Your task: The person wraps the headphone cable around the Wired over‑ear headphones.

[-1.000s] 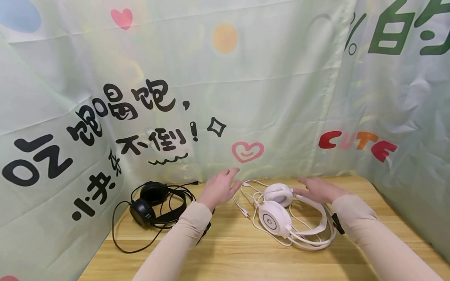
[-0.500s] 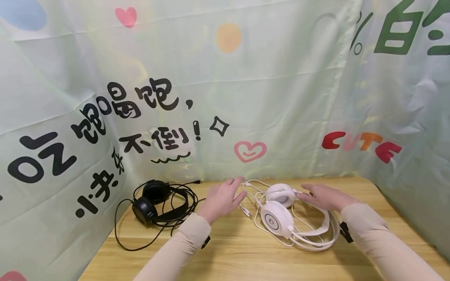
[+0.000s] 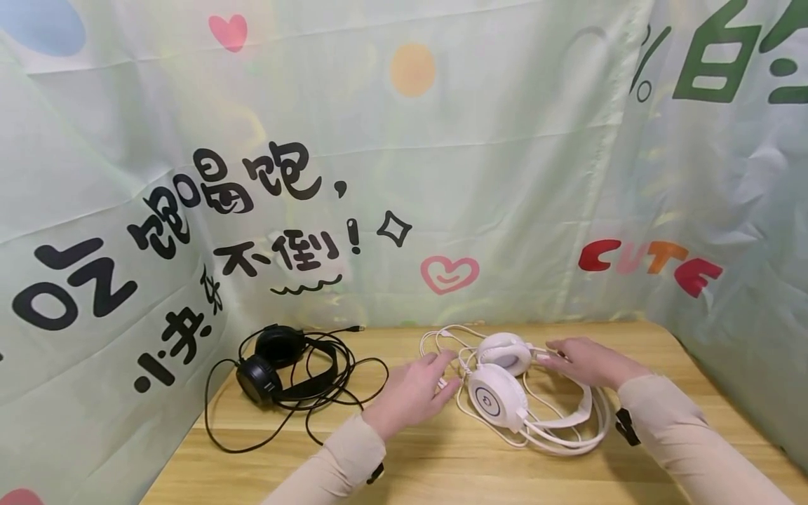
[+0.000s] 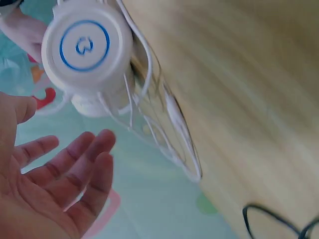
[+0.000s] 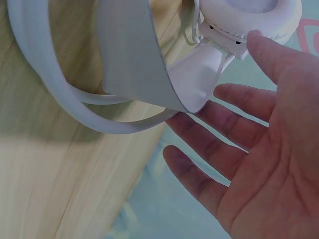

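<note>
White over-ear headphones (image 3: 499, 400) lie on the wooden table, a round logo on the near ear cup and the thin white cable (image 4: 174, 112) looped at their left. My left hand (image 3: 413, 393) hovers left of that ear cup, over part of the cable; in the left wrist view its fingers are spread with nothing held. At the far side of the headband (image 5: 134, 55), my right hand (image 3: 593, 361) has its fingers loosely extended. The right wrist view puts the thumb by the ear cup hinge and some fingertips at the headband's edge; whether they touch is unclear.
Black headphones (image 3: 259, 379) with a tangled black cable (image 3: 243, 449) lie on the left of the table (image 3: 435, 466). A printed pale green cloth (image 3: 505, 210) hangs behind and along both sides.
My left hand has come down and toward the right, closer to the white headphones. The right hand has lowered slightly beside the headband. The headphones look unmoved; the head view shifted a little.
</note>
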Action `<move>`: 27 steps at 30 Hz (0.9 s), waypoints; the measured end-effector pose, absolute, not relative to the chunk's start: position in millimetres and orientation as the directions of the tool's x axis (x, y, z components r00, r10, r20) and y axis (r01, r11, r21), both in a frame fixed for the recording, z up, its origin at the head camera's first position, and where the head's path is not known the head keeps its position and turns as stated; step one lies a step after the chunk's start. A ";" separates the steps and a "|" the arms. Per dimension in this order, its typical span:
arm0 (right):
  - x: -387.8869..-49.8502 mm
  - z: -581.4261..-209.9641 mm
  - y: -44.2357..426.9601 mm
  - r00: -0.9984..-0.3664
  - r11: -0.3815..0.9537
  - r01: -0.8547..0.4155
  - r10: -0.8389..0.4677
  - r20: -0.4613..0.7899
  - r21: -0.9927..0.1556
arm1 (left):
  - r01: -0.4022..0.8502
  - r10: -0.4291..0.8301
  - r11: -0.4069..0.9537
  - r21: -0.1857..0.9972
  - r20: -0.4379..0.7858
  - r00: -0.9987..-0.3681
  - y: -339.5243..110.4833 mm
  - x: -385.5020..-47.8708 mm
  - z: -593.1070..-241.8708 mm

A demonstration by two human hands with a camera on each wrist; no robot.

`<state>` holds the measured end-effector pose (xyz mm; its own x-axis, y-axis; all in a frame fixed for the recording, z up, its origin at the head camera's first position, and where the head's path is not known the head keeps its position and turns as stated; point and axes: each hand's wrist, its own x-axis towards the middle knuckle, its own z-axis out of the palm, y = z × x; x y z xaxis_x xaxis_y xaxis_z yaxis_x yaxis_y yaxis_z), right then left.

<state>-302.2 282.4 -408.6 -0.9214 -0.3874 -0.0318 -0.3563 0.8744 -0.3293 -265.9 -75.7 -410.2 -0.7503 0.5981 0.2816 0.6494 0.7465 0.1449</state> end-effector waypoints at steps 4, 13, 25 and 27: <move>-301.7 -407.8 284.1 -0.918 0.872 -0.357 -0.394 -0.050 -0.334 | 0.647 0.608 0.728 0.226 0.223 -0.762 -70.4 -255.3 -416.0; -300.3 -408.1 288.1 -0.916 0.870 -0.358 -0.398 -0.055 -0.338 | 0.667 0.643 0.693 0.272 0.185 -0.744 -59.2 -233.5 -429.6; -291.4 -415.5 287.7 -0.917 0.853 -0.366 -0.400 -0.014 -0.372 | 0.645 0.643 0.719 0.260 0.105 -0.759 -48.9 -215.6 -438.9; -290.3 -416.5 289.2 -0.919 0.857 -0.362 -0.394 -0.014 -0.366 | 0.645 0.643 0.718 0.262 0.107 -0.759 -47.8 -213.5 -440.4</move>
<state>-290.3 289.2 -416.5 -0.9189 -0.3944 -0.0138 -0.3624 0.8572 -0.3659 -213.5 -47.8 -440.4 -0.7588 0.6425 0.1065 0.6448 0.7180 0.2621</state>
